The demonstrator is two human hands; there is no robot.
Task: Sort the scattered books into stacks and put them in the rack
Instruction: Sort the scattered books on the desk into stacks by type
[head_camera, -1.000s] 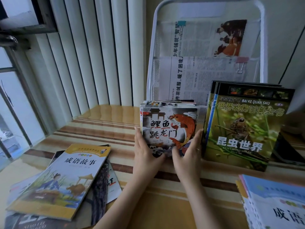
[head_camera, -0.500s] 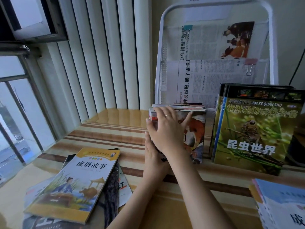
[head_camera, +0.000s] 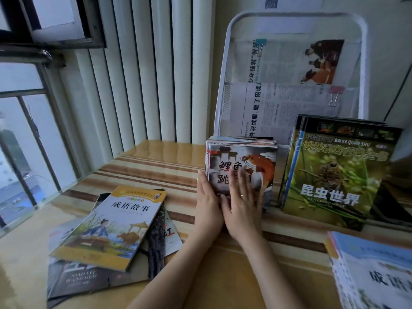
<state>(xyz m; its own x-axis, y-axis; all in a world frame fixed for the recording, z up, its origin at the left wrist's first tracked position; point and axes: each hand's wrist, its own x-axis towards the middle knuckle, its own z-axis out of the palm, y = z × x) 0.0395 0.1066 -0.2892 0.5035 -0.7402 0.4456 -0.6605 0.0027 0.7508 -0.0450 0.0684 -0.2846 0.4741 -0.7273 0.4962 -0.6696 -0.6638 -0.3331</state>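
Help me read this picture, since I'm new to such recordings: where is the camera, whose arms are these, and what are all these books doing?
No machine here: a person wears one camera on the head, looking forward and down at their own arms. Both hands steady a stack of small picture books standing upright in the white rack. The left hand lies flat along the stack's left edge; the right hand presses flat on the front cover with the orange fish. Neither has a curled grip. Beside the stack stand the green insect books. Newspapers hang clipped in the rack behind. On the striped table, a loose pile of books lies at left, and another stack at lower right.
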